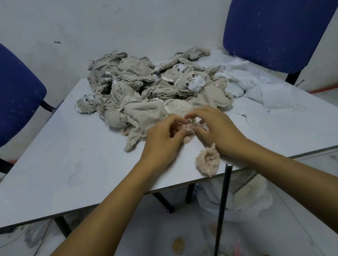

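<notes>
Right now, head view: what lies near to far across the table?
Pink fluffy piece at the near edge → left hand and right hand, both pinching a small pink scrap → heap of grey fabric skins → wall.

Worktop [64,164]: smooth matt pale laminate, scuffed; heap of toy skins [137,93]: coarse grey-beige woven cloth, frayed raw edges; pink piece [187,130] and pink tuft [208,162]: fuzzy plush; chairs [286,13]: blue matt fabric, dusty; rod [222,207]: dark smooth metal.

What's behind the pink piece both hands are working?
Grey toy skins heaped on the table, white scraps to their right. Left hand and right hand hide the heap's near edge and much of the pink piece.
</notes>
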`<act>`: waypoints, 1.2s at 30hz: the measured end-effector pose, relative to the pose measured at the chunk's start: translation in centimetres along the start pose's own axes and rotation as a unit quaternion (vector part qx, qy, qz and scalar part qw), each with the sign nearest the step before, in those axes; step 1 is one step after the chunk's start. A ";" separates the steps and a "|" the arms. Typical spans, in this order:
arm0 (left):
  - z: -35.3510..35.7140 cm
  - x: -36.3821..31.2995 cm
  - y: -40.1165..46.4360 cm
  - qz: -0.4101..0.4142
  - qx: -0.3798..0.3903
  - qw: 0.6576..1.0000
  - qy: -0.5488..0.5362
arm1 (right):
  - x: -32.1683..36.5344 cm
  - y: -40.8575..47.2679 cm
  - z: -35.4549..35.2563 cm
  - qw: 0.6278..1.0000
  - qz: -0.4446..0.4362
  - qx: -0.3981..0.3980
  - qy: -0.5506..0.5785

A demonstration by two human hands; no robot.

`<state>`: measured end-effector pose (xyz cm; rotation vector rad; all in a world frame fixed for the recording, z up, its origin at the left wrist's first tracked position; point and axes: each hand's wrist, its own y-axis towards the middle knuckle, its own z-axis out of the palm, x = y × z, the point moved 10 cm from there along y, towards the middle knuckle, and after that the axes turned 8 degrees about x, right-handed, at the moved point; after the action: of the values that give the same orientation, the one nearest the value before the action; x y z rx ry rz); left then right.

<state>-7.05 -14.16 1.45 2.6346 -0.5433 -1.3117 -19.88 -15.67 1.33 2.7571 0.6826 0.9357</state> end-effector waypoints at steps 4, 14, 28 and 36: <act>-1.3 0.7 -0.6 -0.007 -0.033 0.984 -0.178 | 0.4 0.1 0.3 1.000 -0.013 0.026 0.008; 0.5 -0.3 -0.2 0.036 0.031 0.998 -0.029 | -0.9 -0.3 -0.9 0.974 -0.014 -0.028 0.226; 0.0 1.0 0.1 -0.024 0.044 0.969 -0.241 | -0.4 -0.5 0.4 0.942 -0.047 0.053 0.328; -0.3 0.3 -0.5 0.000 0.025 0.971 -0.238 | -1.6 -0.4 -0.5 0.933 -0.022 -0.010 0.359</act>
<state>-6.51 -13.86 1.27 2.3453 -0.6388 -1.9671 -21.49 -16.11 0.78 2.3164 0.8040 1.9470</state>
